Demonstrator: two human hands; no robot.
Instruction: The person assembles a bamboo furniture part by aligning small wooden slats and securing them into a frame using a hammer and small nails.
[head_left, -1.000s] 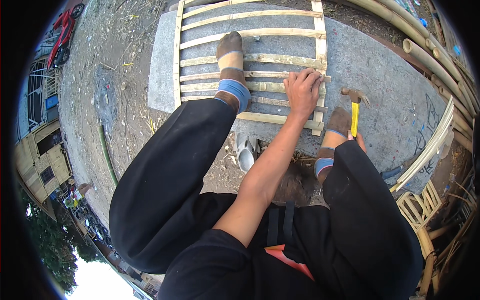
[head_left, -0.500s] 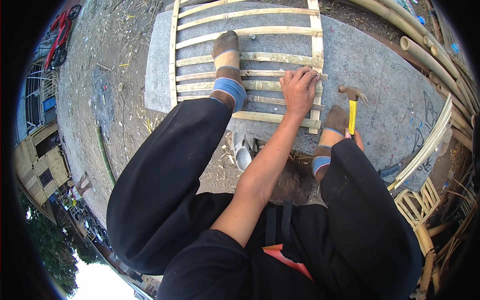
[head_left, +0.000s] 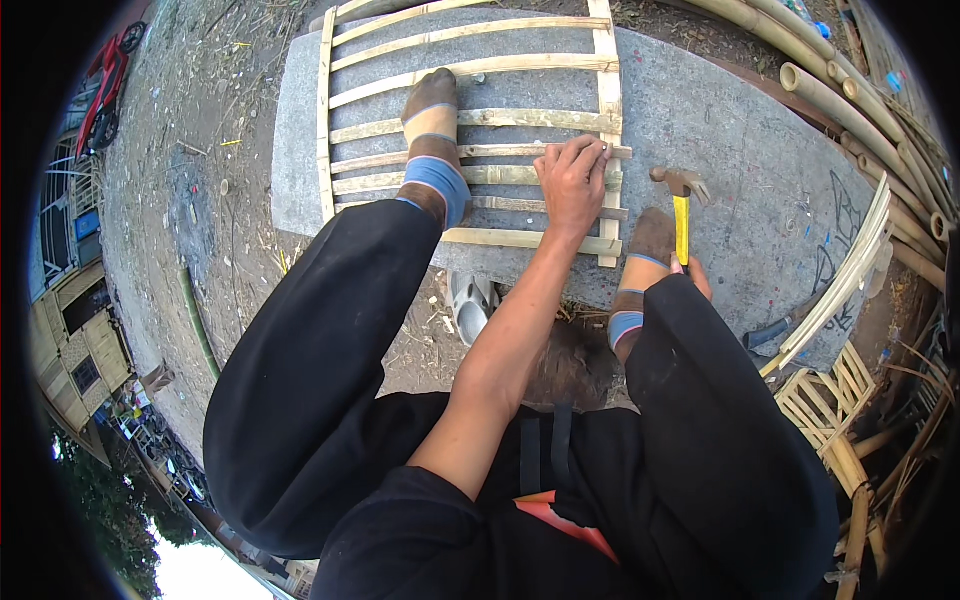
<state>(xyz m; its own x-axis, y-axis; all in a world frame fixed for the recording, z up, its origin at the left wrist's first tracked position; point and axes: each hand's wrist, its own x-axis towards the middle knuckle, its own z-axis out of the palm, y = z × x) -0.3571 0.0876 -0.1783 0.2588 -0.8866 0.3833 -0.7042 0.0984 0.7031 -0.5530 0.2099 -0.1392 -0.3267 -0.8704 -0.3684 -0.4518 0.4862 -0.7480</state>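
A slatted bamboo frame (head_left: 610, 75) lies on a grey slab, its thin crosswise slats joined to side rails. My left hand (head_left: 573, 185) rests on the right rail near a slat's end, fingers pinched together. Whatever sits between its fingertips is too small to make out. My right hand (head_left: 698, 280), partly hidden behind my right knee, grips a claw hammer (head_left: 682, 215) by its yellow and black handle, head up, just right of the frame. My left foot (head_left: 432, 110) in a striped sock presses on the slats; my right foot (head_left: 652, 240) stands beside the rail.
The grey slab (head_left: 740, 130) extends right of the frame. Bamboo poles (head_left: 815, 85) lie along the far right, with a bundle of split strips (head_left: 845, 275) nearer. A grey clog (head_left: 470, 310) sits below the slab's near edge. A green bamboo pole (head_left: 197, 320) lies on the ground at left.
The whole view has shifted slightly, so things appear a little further left. Both hands keep their places against the frame, and the hammer is still held upright.
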